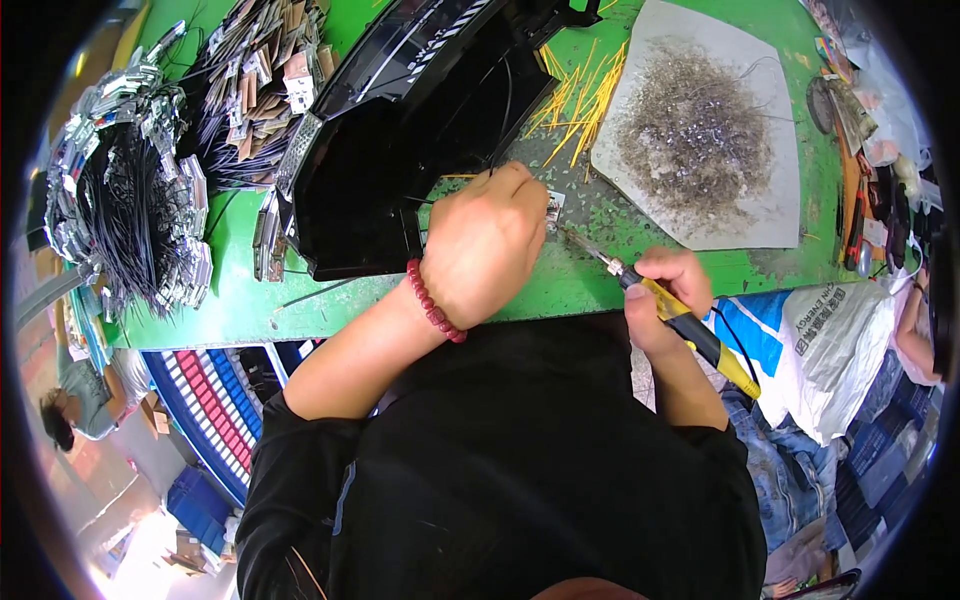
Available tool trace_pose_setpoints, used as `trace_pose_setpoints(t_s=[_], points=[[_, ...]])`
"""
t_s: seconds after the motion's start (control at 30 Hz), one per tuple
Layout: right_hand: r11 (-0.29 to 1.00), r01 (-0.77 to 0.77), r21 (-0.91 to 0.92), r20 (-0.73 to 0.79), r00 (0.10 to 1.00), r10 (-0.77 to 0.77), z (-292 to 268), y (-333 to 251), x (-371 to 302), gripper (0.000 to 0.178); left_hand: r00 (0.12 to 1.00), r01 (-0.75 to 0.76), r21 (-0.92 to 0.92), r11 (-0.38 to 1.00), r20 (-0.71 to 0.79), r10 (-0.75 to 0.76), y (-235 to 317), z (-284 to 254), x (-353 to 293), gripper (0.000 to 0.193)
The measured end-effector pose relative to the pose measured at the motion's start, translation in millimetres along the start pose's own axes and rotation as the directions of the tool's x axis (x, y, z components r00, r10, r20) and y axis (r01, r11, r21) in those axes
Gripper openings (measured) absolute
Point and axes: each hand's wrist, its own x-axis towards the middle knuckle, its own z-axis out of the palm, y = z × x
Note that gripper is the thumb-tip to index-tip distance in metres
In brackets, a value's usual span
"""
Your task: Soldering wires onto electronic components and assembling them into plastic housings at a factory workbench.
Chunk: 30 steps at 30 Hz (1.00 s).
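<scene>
My right hand (672, 290) grips a yellow-and-black soldering iron (700, 337). Its metal tip points left, close to a small white-and-metal piece (554, 207) beside my left fingertips. My left hand (485, 245) is closed over the green table, back of the hand up, with a red bead bracelet (434, 304) at the wrist. Whatever lies within its curled fingers is hidden. Right beside it, a large glossy black plastic housing (365, 190) lies with its hollow side showing, and a thin dark wire runs from it toward my left hand.
Left of the housing lie a bundle of small boards with black wires (255, 90) and a ring of metallic strips with black wires (185, 190). Several yellow wires (572, 118) lie beyond my hands. A pale sheet (780, 200) bears a heap of wire scraps. Tools (856, 215) line the right edge.
</scene>
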Motion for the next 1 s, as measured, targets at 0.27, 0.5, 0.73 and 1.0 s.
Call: trace_pose_setpoints(t_s=[0.27, 0.5, 0.73, 1.0], points=[[0.961, -0.073, 0.265, -0.163, 0.979, 0.119, 6, 2, -6, 0.027, 0.999, -0.029, 0.01, 1.0, -0.019, 0.029, 1, 0, 0, 0.008], [0.977, -0.156, 0.144, -0.018, 0.987, 0.16, 13, -10, 8, 0.045, 0.998, -0.051, 0.025, 0.998, -0.023, 0.052, -1, 0, -4, 0.008], [0.962, 0.233, -0.143, 0.126, 0.968, -0.216, 7, -11, 37, 0.025, 0.999, -0.009, -0.083, 0.997, 0.039, 0.012, -2, -8, -3, 0.007], [0.794, 0.565, -0.224, 0.319, 0.812, -0.489, 28, -9, 70, 0.037, 0.998, -0.046, -0.342, 0.938, 0.033, 0.06, 7, -41, -1, 0.004]])
